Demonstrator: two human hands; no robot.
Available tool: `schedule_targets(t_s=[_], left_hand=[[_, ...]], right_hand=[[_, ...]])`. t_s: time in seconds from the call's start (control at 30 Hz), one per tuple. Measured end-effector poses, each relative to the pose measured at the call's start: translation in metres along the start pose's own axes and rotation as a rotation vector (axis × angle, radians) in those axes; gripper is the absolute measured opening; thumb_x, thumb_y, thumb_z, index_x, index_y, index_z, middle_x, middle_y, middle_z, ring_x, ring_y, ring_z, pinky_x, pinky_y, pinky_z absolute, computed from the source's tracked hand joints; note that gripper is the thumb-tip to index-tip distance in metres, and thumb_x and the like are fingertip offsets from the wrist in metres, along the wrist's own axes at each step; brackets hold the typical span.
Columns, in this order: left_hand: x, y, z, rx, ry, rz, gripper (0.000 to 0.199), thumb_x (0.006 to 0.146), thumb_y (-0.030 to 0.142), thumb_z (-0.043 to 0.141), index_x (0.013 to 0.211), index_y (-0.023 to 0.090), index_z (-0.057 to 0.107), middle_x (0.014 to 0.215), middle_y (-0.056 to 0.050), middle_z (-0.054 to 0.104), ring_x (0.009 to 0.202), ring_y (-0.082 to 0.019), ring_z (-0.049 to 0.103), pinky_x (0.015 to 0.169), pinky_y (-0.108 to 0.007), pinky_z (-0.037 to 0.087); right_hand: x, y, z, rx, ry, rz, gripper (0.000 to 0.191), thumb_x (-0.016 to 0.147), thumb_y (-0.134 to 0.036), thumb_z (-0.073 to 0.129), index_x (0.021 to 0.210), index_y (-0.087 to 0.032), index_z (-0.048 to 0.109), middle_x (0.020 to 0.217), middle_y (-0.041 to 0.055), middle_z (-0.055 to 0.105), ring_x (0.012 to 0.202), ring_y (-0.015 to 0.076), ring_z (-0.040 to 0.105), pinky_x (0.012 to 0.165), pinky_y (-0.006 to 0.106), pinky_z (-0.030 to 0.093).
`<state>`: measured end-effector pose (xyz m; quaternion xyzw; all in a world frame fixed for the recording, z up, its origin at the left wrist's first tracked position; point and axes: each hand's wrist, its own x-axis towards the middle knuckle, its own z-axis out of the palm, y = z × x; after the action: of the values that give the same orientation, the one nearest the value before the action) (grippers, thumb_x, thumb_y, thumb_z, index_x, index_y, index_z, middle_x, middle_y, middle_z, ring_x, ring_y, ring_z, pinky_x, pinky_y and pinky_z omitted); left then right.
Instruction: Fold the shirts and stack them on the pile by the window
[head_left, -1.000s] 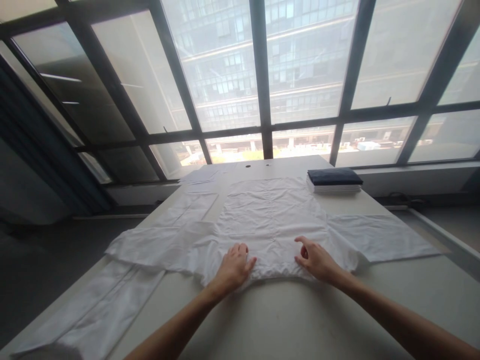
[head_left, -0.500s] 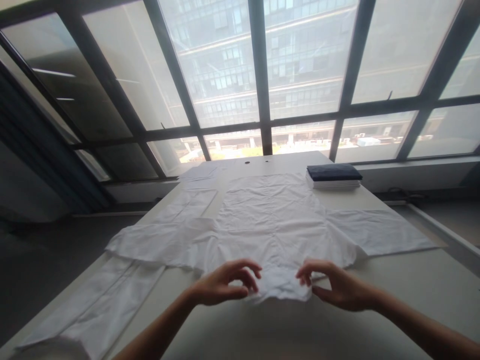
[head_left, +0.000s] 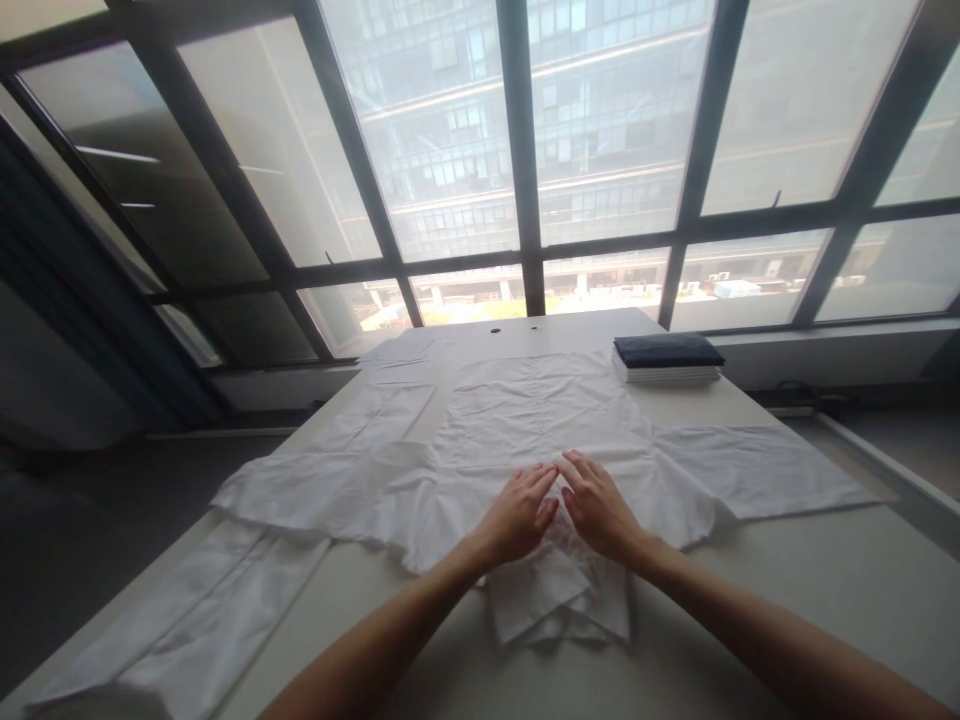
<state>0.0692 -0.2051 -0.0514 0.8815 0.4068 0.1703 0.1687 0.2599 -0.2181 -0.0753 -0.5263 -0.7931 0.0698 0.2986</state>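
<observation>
Resting left hand [head_left: 521, 512] and right hand [head_left: 596, 505] on white shirt [head_left: 540, 410], palms down, loosely spread, with fingertips close together. Laid across middle of table [head_left: 795, 550], with sleeves toward left and right edges. Near far right corner, can see dark folded cloth [head_left: 667, 350] atop white stack [head_left: 667, 376].

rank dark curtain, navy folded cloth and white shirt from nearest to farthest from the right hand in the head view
1. White shirt, spread beneath the right hand
2. Navy folded cloth, ahead and to the right
3. Dark curtain, far left
</observation>
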Motion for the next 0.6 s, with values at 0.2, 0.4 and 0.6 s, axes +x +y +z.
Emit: schedule_targets(t_s=[0.2, 0.4, 0.6], left_hand=[[-0.005, -0.006, 0.035, 0.213, -0.113, 0.026, 0.065, 0.103, 0.033, 0.038, 0.162, 0.019, 0.018, 0.168, -0.008, 0.019, 0.155, -0.022, 0.014, 0.125, -0.048, 0.015], [-0.003, -0.007, 0.031, 0.224, -0.117, 0.016, 0.062, 0.105, 0.037, 0.035, 0.162, 0.02, 0.019, 0.168, -0.008, 0.019, 0.155, -0.024, 0.01, 0.125, -0.048, 0.015], [-0.003, -0.004, 0.029, 0.262, -0.145, 0.006, 0.062, 0.104, 0.036, 0.036, 0.162, 0.024, 0.021, 0.168, -0.006, 0.019, 0.155, -0.028, 0.009, 0.124, -0.055, 0.014]], right_hand=[[-0.01, 0.005, 0.025, -0.15, -0.222, 0.031, 0.06, 0.097, -0.019, 0.036, 0.156, -0.007, 0.035, 0.163, 0.0157, 0.032, 0.152, 0.028, 0.025, 0.122, 0.05, 0.022], [-0.006, 0.005, 0.018, -0.117, -0.236, 0.064, 0.061, 0.097, -0.021, 0.037, 0.156, -0.008, 0.035, 0.163, 0.0151, 0.03, 0.153, 0.0261, 0.023, 0.123, 0.048, 0.021], [-0.009, 0.007, 0.023, -0.015, -0.209, 0.089, 0.061, 0.093, -0.012, 0.033, 0.153, -0.009, 0.041, 0.161, 0.0152, 0.035, 0.152, 0.0238, 0.026, 0.123, 0.049, 0.02]])
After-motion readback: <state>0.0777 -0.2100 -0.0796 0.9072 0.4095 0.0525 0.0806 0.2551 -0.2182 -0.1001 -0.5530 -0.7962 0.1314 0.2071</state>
